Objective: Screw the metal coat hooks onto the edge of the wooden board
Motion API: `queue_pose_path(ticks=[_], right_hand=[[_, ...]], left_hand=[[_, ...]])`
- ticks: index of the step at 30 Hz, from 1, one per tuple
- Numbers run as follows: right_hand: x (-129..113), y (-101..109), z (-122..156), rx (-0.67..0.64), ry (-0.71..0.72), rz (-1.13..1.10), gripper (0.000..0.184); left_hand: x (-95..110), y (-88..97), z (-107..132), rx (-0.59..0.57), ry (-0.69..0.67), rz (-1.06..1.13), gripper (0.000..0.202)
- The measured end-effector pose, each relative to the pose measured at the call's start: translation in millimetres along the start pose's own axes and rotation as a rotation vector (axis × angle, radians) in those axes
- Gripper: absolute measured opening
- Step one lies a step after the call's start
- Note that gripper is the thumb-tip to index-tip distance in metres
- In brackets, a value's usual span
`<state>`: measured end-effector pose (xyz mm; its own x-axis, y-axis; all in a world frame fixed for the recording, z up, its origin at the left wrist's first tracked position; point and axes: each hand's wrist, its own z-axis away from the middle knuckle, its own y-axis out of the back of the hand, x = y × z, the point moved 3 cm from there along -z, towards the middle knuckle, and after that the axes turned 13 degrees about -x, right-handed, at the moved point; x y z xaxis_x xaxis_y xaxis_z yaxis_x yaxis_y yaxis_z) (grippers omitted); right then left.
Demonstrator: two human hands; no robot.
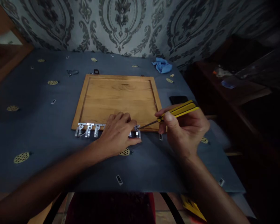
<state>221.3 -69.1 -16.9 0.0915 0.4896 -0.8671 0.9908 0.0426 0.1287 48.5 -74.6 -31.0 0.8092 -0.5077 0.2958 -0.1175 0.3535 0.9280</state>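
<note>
A wooden board (118, 96) lies flat on the blue patterned tablecloth. Along its near edge runs a metal hook rail (88, 129) with several silver hooks. My left hand (118, 133) rests palm down on the rail's right part, fingers curled over it and pressing it against the board. My right hand (183, 127) grips a screwdriver with a yellow and black handle (182, 109). Its thin shaft points left, and the tip meets the rail's right end (137, 128), just beside my left fingertips.
A crumpled blue cloth (162, 66) lies at the table's far right. A dark phone (178, 99) sits right of the board. A small dark object (96, 71) is behind the board. Dark wooden furniture (235, 90) stands to the right, patterned wallpaper behind.
</note>
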Motion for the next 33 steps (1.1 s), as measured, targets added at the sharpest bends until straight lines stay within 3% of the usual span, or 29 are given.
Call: queue_pose_path(ticks=[14,21,28,33], right_hand=[[-1.1,-4.2,-1.8,-0.061,-0.095,-0.009,0.021],[-3.6,-6.9,-2.3,-0.165,-0.164,-0.026,0.022],[-4.4,-0.2,-2.0,-0.047,-0.043,-0.032,0.014],[-4.6,-1.3,-3.3,-0.046,-0.057,0.004,0.017]], left_hand=[[0.2,-1.4,0.3,0.019,-0.018,0.006,0.041],[-0.3,-2.4,-0.2,0.026,-0.025,-0.006,0.041],[-0.2,-0.9,-0.6,0.019,-0.015,0.001,0.040],[-0.8,-1.7,-0.2,0.024,-0.021,0.010,0.039]])
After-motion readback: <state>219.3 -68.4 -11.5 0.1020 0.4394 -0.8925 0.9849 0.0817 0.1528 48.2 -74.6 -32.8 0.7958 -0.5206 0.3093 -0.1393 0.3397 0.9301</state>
